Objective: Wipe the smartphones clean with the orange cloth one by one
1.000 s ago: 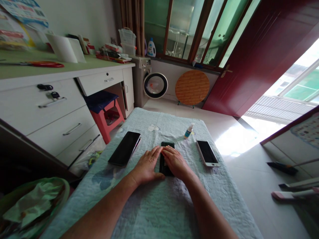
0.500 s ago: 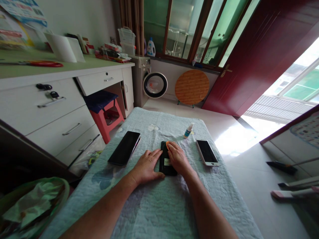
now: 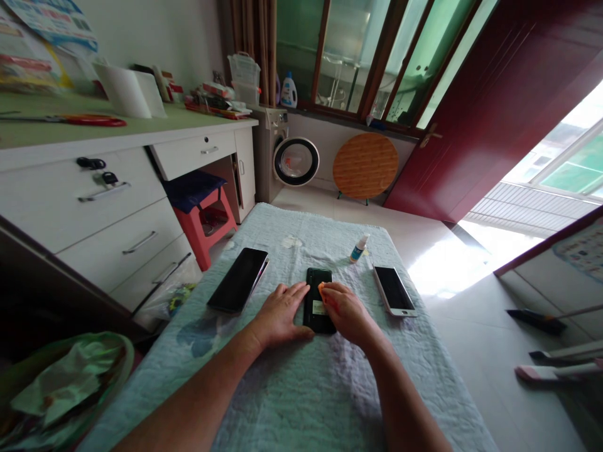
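Observation:
A black phone lies back up, with a pale label, on the quilted cloth. My left hand braces its left side, fingertips at the upper edge and thumb at the lower corner. A small orange cloth or pad is pinched under the fingers of my right hand, pressed against the phone's back; most of it is hidden. To the left, a larger dark phone rests screen up on something thin. On the right lies a white-framed phone, screen up. Beyond them stands a small spray bottle.
Pale blue quilted cloth covers the table. White drawers and a red stool are at left, above a green-rimmed bin. Behind stand a washing machine with its door open and a round wooden tabletop.
My right hand has slid down and to the right over the phone's back with the orange piece, uncovering the phone's top. My left hand keeps its place on the phone.

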The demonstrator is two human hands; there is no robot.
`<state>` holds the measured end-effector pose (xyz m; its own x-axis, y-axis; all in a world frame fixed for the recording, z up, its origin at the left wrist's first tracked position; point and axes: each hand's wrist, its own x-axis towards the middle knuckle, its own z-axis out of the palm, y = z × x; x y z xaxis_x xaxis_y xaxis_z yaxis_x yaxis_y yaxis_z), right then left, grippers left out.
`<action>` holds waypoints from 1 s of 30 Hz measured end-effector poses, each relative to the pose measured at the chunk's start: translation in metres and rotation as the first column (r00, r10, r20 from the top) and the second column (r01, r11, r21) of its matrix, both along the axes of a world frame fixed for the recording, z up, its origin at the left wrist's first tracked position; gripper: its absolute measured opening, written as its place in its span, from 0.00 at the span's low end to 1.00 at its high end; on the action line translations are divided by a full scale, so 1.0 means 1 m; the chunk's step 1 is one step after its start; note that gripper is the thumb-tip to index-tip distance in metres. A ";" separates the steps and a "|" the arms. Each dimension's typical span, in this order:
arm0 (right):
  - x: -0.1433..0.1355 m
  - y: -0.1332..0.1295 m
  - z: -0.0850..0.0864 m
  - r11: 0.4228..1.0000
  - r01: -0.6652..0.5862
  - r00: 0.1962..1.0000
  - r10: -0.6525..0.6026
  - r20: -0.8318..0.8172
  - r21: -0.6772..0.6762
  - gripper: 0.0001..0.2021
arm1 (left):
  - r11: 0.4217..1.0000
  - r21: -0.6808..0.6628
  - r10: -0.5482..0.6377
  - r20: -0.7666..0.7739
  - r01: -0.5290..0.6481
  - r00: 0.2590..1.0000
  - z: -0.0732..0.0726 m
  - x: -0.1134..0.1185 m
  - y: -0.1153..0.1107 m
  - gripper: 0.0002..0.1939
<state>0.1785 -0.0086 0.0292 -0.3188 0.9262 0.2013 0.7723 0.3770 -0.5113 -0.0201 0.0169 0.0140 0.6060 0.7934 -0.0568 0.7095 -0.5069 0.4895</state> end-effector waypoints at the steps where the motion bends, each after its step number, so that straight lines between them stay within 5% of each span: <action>1: -0.001 -0.002 0.002 1.000 0.006 1.000 -0.006 0.019 0.001 0.11 | 1.000 0.000 0.000 0.001 0.000 1.000 0.000 0.000 0.000 0.49; 30: -0.025 -0.015 0.000 0.999 0.007 0.999 -0.005 0.045 -0.043 0.03 | 1.000 0.026 0.004 0.012 -0.005 1.000 -0.004 -0.001 0.001 0.48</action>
